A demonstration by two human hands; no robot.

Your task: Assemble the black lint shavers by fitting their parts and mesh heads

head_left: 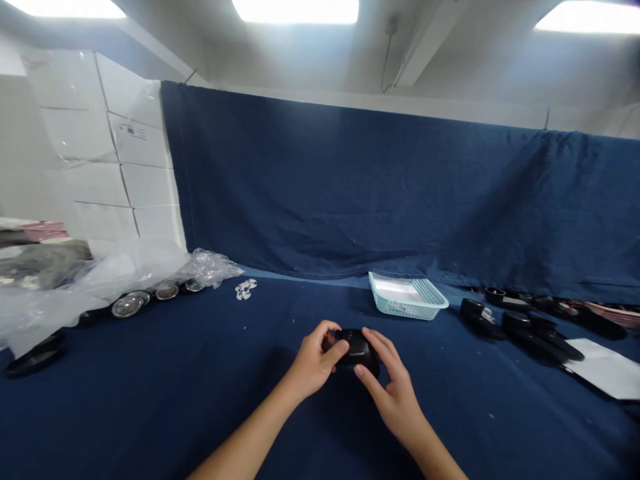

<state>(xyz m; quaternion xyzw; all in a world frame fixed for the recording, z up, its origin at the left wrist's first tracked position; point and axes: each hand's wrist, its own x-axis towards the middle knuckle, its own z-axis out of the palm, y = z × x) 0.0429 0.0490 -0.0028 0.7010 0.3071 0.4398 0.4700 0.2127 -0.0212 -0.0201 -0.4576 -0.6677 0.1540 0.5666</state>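
Observation:
A small black rounded piece [361, 352] with a smooth, shiny surface is held just above the blue cloth, in front of me. I cannot make out its exact kind. My left hand [320, 357] grips its left end, thumb on top and fingers behind. On its right side, my right hand [393, 380] has the thumb at the near edge and the fingers along the far edge. Both hands are closed on the piece, and its underside is hidden.
A light blue plastic basket [435, 298] with white paper inside stands at the back. Small white patterned pieces [245, 289] lie left of it. Black parts [535, 337] and a white sheet [607, 368] are on the right. Plastic wrap [135, 267] and round shiny-topped parts [127, 306] lie left.

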